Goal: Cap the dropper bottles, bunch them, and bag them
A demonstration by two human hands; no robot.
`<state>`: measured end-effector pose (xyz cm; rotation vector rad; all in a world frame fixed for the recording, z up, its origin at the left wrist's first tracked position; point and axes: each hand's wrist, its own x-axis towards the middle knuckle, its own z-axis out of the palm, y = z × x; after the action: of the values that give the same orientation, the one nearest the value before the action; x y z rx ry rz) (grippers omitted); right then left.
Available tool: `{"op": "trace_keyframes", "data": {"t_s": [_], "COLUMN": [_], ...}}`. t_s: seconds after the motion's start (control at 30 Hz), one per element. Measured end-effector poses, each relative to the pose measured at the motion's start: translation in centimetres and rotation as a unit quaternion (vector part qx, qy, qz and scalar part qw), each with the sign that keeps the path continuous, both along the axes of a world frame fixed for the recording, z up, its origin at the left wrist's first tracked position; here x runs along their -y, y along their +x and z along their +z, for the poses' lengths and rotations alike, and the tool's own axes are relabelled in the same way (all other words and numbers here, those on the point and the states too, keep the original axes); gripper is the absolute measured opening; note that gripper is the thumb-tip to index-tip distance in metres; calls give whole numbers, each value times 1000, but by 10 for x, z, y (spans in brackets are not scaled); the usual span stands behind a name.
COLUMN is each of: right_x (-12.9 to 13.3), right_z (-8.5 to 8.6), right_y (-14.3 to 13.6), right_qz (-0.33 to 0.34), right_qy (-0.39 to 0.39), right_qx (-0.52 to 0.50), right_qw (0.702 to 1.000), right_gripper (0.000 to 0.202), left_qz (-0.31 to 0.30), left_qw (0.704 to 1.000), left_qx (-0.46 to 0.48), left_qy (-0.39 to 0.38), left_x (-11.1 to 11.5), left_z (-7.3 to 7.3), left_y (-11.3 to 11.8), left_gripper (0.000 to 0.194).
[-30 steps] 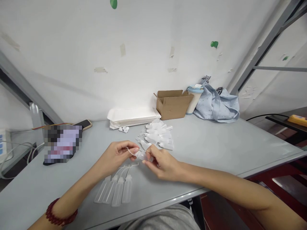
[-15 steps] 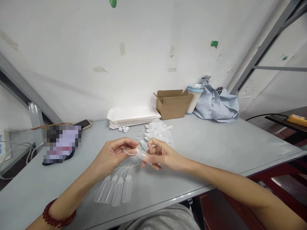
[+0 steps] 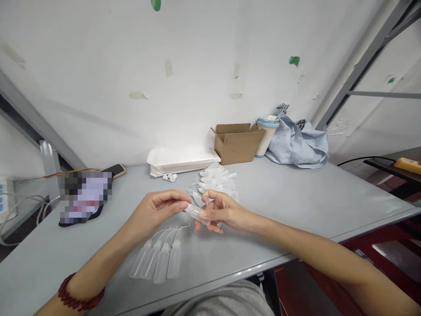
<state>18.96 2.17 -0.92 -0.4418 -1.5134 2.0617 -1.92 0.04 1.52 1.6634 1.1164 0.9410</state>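
Nearest, four translucent bottles (image 3: 161, 265) lie side by side on the grey table (image 3: 279, 188), thin tubes pointing away; just beyond, the left hand (image 3: 161, 208) pinches the white top of another bottle (image 3: 194, 212), the right hand (image 3: 225, 213) closed lightly on its body; behind them, partly hidden, a bottle pile (image 3: 217, 177); farther, a white stack (image 3: 184, 160) beside an open cardboard box (image 3: 238, 148), contents out of sight; then a lidded cup (image 3: 265, 138) against a cloth bag (image 3: 296, 145).
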Motion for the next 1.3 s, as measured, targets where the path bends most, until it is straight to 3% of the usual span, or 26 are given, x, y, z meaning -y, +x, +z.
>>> {"op": "trace_keyframes", "data": {"t_s": [0.13, 0.3, 0.53, 0.77, 0.9, 1.0, 1.1, 1.17, 1.3], "right_x": [0, 0, -5, -6, -5, -4, -1, 1, 6], "right_z": [1, 3, 1, 1, 3, 4, 4, 4, -2], "right_y": [0, 1, 4, 5, 5, 3, 1, 0, -1], "right_qz": [-1, 3, 74, 117, 113, 53, -44, -112, -198], "right_qy": [0, -43, -130, -156, -143, -80, 50, 174, 389], "right_qx": [7, 11, -22, -31, -17, 25, 105, 164, 225], "right_qw": [1000, 999, 989, 980, 983, 995, 992, 964, 871], "right_gripper": [34, 35, 30, 29, 27, 26, 28, 27, 22], "left_qz": [9, 0, -26, -53, -49, -26, -3, 8, -1], "left_qw": [998, 998, 998, 998, 998, 998, 998, 997, 996], "left_qx": [-32, -58, -49, -35, -21, -30, -46, -49, -37], "left_qy": [-51, -25, 2, 21, -13, -40, -48, -52, -76], "left_x": [0, 4, 7, 7, 7, 7, 5, 4, 3], "left_z": [1, 6, 10, 5, 5, 6, 4, 2, 0], "left_y": [1, 1, 3, -1, 0, 4, 6, 7, 7], "left_gripper": [22, 20, 17, 14, 16, 19, 21, 22, 24]}}
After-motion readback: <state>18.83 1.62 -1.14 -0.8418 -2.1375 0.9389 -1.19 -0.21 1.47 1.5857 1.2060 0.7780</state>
